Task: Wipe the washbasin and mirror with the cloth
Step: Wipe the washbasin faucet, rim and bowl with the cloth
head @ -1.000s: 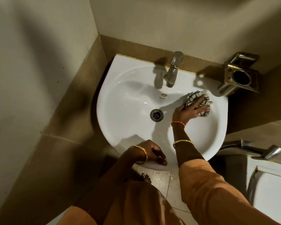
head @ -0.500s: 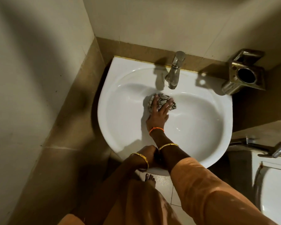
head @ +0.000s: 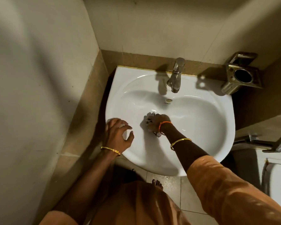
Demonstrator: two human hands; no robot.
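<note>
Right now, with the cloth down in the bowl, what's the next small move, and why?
Probably sweep the cloth left across the bowl floor and up the near-left wall. The right hand presses it mid-bowl, about where the drain should be, below the tap. The left hand is spread on the washbasin rim there, steadying.

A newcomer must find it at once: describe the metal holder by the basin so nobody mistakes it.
Start at the white washbasin in the corner, with the tap at the middle of its back edge. Look right of the tap, past the basin's back right corner, to the wall: the holder is mounted there. Unlike the slim tap, it is a square metal frame around a dark round opening.
</note>
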